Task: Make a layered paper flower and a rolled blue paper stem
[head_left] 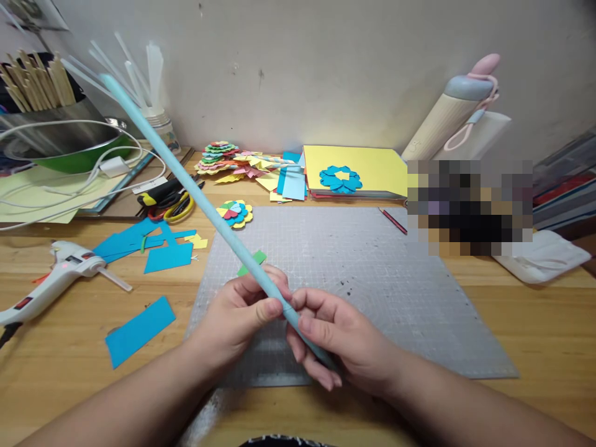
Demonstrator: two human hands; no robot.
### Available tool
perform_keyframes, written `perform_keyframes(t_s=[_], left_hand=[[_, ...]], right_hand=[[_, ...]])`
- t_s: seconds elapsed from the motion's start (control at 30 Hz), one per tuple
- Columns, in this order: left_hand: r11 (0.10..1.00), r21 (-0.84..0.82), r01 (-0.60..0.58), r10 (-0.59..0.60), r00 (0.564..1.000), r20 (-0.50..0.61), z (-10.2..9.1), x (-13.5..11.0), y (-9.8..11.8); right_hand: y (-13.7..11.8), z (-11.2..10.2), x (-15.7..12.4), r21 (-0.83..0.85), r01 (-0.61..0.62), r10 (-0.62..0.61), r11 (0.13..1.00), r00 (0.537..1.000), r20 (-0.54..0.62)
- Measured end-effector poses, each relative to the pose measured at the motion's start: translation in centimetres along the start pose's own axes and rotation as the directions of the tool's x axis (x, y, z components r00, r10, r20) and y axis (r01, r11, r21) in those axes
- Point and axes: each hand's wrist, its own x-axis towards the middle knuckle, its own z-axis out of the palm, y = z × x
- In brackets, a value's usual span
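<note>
A long light-blue paper tube (186, 179) slants from the upper left down to the middle of the view, held above the grey cutting mat (372, 279). My left hand (244, 310) pinches it partway along, thumb on top. Lower down, my right hand (339, 335) grips the tube close to its bottom end, with fingers curled beneath. A small green paper piece (258, 262) lies on the mat just beyond my left hand. The layered paper flower (235, 213) rests at the mat's far left corner, partly behind the tube.
At left are a white glue gun (69, 273), blue paper pieces (140, 329) and scissors (180, 208). Along the wall stand a green bowl (74, 158), a jar of glue sticks (162, 127), yellow paper (372, 162) bearing a blue flower (341, 186), and a bottle (447, 112). A pencil (393, 221) lies on the mat.
</note>
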Motion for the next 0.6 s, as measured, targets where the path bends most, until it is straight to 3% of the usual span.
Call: perform_keyframes(t_s=[0.23, 0.6], left_hand=[[0.998, -0.011, 0.059, -0.060, 0.985, -0.161, 0.17, 0.18, 0.05], [0.990, -0.031, 0.140, -0.142, 0.986, -0.083, -0.06, 0.24, -0.47]], right_hand=[[0.14, 0.36, -0.02, -0.145, 0.060, -0.076, 0.988, 0.992, -0.102], [-0.09, 0.10, 0.13, 0.113, -0.017, 0.020, 0.993, 1.000, -0.019]])
